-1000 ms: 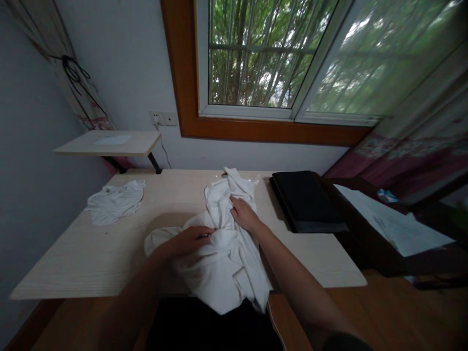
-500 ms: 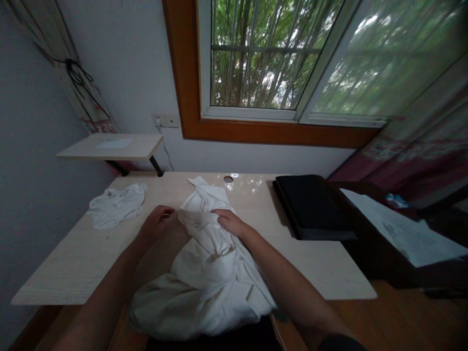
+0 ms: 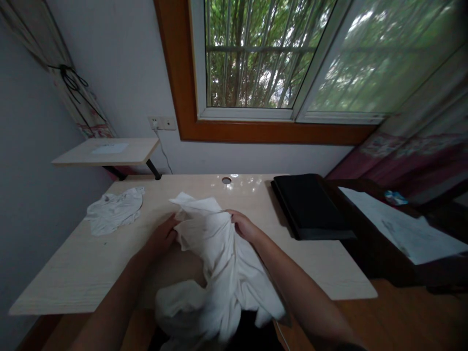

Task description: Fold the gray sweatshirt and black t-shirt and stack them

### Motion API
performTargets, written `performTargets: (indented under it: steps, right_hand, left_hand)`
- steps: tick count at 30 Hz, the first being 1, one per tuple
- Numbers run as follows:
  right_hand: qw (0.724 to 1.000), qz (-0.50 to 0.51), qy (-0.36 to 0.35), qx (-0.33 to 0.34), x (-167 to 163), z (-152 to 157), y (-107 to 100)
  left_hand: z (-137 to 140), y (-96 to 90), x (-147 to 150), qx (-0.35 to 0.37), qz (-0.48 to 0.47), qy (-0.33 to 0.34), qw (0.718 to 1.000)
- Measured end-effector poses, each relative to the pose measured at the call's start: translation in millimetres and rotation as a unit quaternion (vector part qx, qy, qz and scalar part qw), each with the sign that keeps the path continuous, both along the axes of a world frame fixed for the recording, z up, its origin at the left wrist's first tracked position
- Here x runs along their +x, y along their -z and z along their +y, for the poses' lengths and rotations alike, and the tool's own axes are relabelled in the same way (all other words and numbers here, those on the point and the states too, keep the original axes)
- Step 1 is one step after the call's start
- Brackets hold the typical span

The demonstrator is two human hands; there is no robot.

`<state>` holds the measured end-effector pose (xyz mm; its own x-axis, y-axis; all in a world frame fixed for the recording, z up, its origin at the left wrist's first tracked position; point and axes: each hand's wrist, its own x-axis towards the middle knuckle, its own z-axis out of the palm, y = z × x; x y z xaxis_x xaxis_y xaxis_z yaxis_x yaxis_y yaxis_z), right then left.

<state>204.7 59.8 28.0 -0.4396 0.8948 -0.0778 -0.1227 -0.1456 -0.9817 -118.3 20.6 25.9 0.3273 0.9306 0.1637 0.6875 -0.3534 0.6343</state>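
Note:
A large crumpled white cloth (image 3: 219, 253), perhaps a garment, spreads over the near middle of the desk and hangs down over its front edge. Its left edge is pinched by my left hand (image 3: 166, 234), whose fingertips are partly behind the fabric. On the other side my right hand (image 3: 242, 225) is closed on a gathered fold near the top. A smaller white cloth (image 3: 115, 209) lies rumpled on the desk's left side, apart from both hands.
The pale wooden desk (image 3: 73, 273) has a small raised shelf (image 3: 135, 151) at the back left with a paper on it. To the right lies a black folder-like object (image 3: 310, 207). Beyond it, a paper sheet (image 3: 402, 226) rests on a dark surface. A window (image 3: 266, 58) is ahead.
My left hand has taken hold of the cloth's left edge. The cloth is spread wider between my hands, and its lower part has shifted down. My right hand has moved slightly right.

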Motion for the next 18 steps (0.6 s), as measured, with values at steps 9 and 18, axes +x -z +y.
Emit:
performTargets:
  steps: [9, 18]
  right_hand:
    - [0.995, -0.002, 0.096, -0.003, 43.9, 14.0, -32.3]
    - [0.964, -0.049, 0.25, 0.079, 28.8, 39.0, -23.2]
  left_hand:
    - [-36.9, -52.8, -7.9, -0.251, -0.2, -0.067, 0.945]
    - [-50.9, -58.8, 6.5, -0.374, -0.147, 0.142, 0.905]
